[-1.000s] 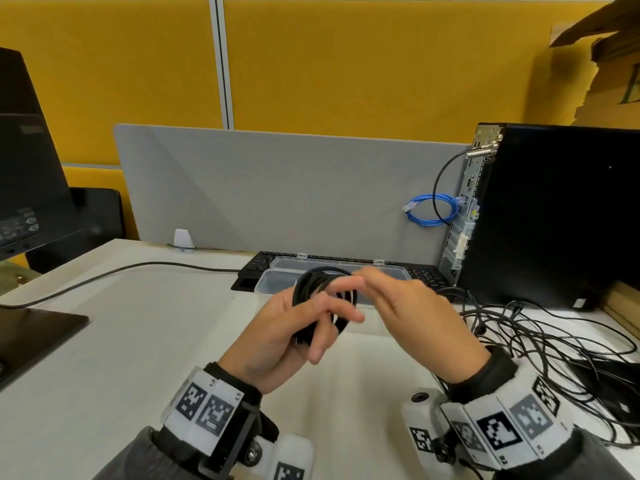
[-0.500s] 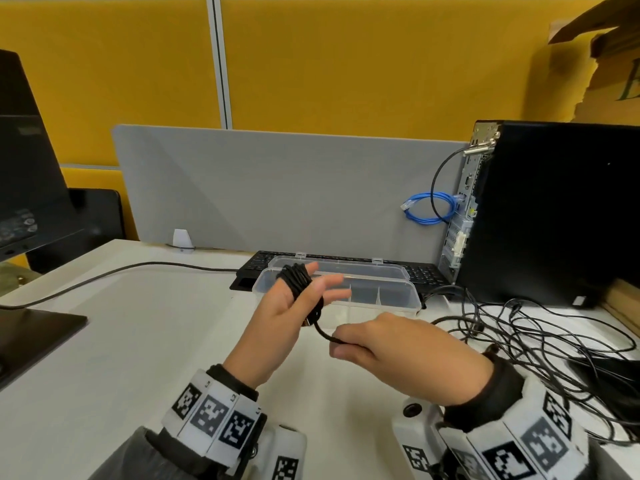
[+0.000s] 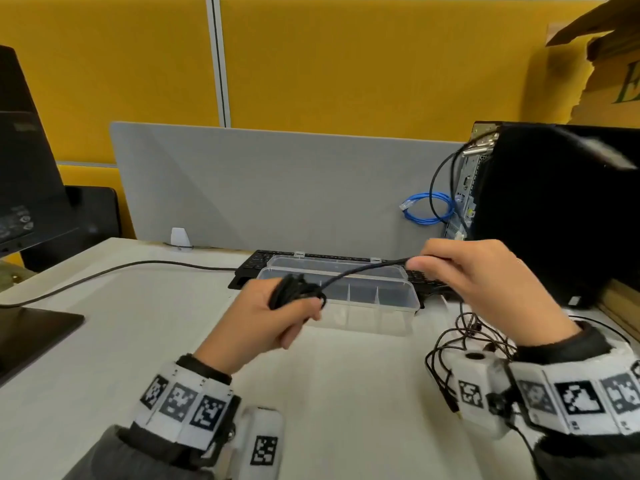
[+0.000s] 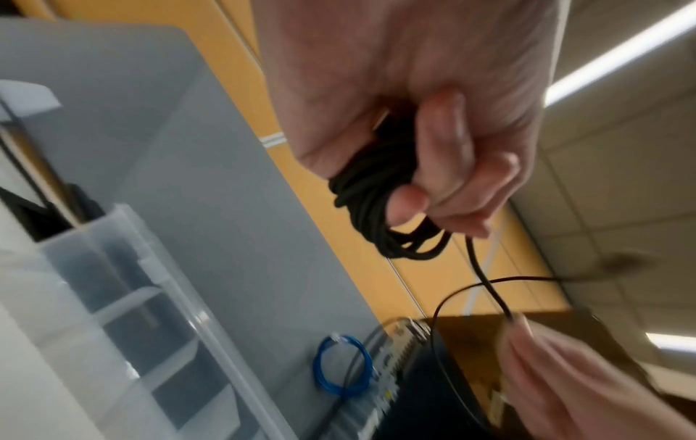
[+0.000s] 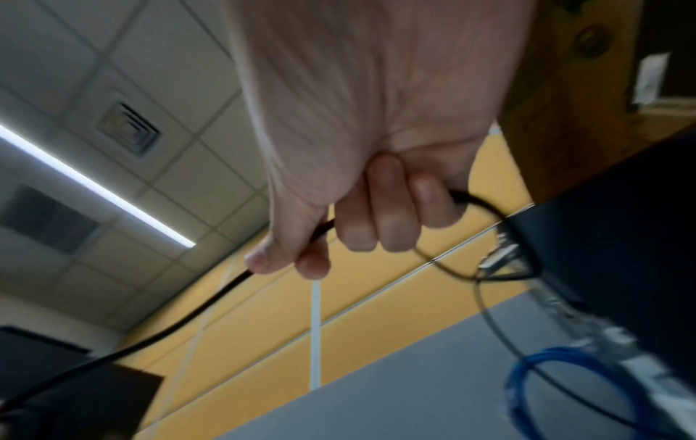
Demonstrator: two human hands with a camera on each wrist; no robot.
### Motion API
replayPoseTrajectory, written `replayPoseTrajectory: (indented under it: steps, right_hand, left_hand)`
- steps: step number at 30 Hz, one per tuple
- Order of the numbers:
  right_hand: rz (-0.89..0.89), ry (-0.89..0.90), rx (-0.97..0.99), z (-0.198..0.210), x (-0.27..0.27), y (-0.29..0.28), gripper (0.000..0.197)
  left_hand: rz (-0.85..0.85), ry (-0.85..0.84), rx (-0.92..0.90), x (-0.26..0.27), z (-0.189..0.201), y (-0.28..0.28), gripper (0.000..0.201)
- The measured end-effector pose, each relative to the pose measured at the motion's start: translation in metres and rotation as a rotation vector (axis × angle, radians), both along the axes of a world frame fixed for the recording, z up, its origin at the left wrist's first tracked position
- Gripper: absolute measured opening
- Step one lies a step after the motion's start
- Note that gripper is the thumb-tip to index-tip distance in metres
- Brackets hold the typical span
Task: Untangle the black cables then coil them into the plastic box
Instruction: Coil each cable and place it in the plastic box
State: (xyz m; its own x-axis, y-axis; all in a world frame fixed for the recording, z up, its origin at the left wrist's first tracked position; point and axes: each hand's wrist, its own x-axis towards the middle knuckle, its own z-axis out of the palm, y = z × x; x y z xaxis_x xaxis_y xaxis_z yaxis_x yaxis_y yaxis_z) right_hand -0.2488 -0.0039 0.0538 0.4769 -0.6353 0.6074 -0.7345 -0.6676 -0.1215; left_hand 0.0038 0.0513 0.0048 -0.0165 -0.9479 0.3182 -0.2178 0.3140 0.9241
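A black coil [image 3: 294,292] is held in the curled fingers [image 4: 448,166] of the left hand [image 3: 273,317], at centre frame, just in front of the box [image 3: 398,303]. From it a free run of cable [image 3: 363,270] is stretched to the right hand [image 3: 485,282], pinched there between thumb and fingers [image 5: 373,214].

Judged: winding under way. Tension should be kept even and each turn laid beside the last so the coil does not spring open.

The box stands open on the worktop [image 3: 138,323]; its divided compartments appear empty. A tangle [image 3: 464,337] lies at lower right.
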Motion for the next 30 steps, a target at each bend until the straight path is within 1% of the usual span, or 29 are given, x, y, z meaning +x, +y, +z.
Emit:
replayPoseTrajectory:
  steps: [2, 5, 7, 9, 10, 11, 13, 14, 15, 16, 17, 18, 19, 21, 22, 24, 26, 27, 28, 29, 30]
  right_hand:
    - [-0.063, -0.032, 0.089, -0.003, -0.020, -0.014, 0.038]
    - [-0.154, -0.023, 0.261, -0.014, -0.041, -0.027, 0.037]
    - [-0.263, 0.015, 0.381, -0.021, -0.053, -0.035, 0.040]
    - [-0.364, 0.047, 0.418, -0.022, -0.062, -0.036, 0.046]
    - [-0.397, 0.041, 0.401, -0.019, -0.064, -0.035, 0.047]
    - [-0.430, 0.041, 0.360, -0.016, -0.064, -0.033, 0.045]
    - [-0.480, 0.097, 0.263, -0.010, -0.057, -0.027, 0.036]
    - [-0.474, 0.115, 0.231, -0.008, -0.049, -0.024, 0.036]
    - [-0.428, 0.124, 0.234, -0.006, -0.039, -0.021, 0.047]
    - [-0.328, 0.118, 0.263, -0.005, -0.025, -0.017, 0.059]
    - [-0.208, 0.099, 0.305, -0.005, -0.009, -0.011, 0.064]
    - [-0.078, 0.076, 0.345, -0.007, 0.008, -0.004, 0.061]
    - [0.047, 0.056, 0.366, -0.010, 0.024, 0.003, 0.052]
    - [0.193, 0.001, 0.321, -0.018, 0.047, 0.011, 0.031]
    - [0.214, -0.067, 0.277, -0.023, 0.053, 0.011, 0.028]
    - [0.200, -0.219, 0.126, -0.031, 0.058, 0.006, 0.031]
    - [0.127, -0.282, -0.024, -0.036, 0.061, 0.003, 0.037]
    - [0.100, -0.264, -0.033, -0.040, 0.064, 0.003, 0.041]
    - [0.105, -0.198, 0.014, -0.046, 0.068, 0.004, 0.046]
    - [0.132, -0.091, 0.101, -0.053, 0.072, 0.007, 0.048]
    - [0.166, 0.038, 0.221, -0.058, 0.076, 0.011, 0.046]
  left_hand:
    - [0.069, 0.150, -0.034, 0.014, 0.001, -0.002, 0.033]
    - [0.145, 0.445, -0.073, 0.029, 0.000, -0.009, 0.026]
    - [0.192, 0.599, -0.072, 0.036, 0.000, -0.011, 0.034]
    - [0.198, 0.643, -0.084, 0.037, 0.000, -0.011, 0.032]
    - [0.189, 0.642, -0.083, 0.036, 0.000, -0.011, 0.032]
    - [0.172, 0.643, -0.078, 0.033, 0.000, -0.010, 0.031]
    - [0.132, 0.642, -0.073, 0.026, 0.000, -0.010, 0.032]
    - [0.106, 0.636, -0.071, 0.022, -0.001, -0.010, 0.033]
    - [0.077, 0.627, -0.066, 0.018, -0.003, -0.010, 0.035]
    - [0.050, 0.614, -0.060, 0.013, -0.005, -0.011, 0.036]
    - [0.025, 0.597, -0.051, 0.008, -0.006, -0.011, 0.035]
    - [0.000, 0.585, -0.037, 0.002, -0.006, -0.010, 0.033]
    - [-0.029, 0.579, -0.019, -0.003, -0.006, -0.009, 0.031]
    - [-0.093, 0.606, 0.023, -0.010, -0.005, -0.008, 0.031]
    - [-0.128, 0.625, 0.045, -0.011, -0.004, -0.007, 0.032]
    - [-0.236, 0.637, 0.092, -0.011, -0.005, -0.004, 0.032]
    - [-0.422, 0.595, 0.135, -0.014, -0.007, 0.001, 0.026]
    - [-0.503, 0.581, 0.126, -0.018, -0.008, 0.003, 0.021]
    - [-0.537, 0.586, 0.083, -0.022, -0.008, 0.005, 0.020]
    - [-0.510, 0.620, 0.029, -0.025, -0.006, 0.005, 0.022]
    - [-0.430, 0.683, -0.014, -0.026, -0.004, 0.002, 0.022]
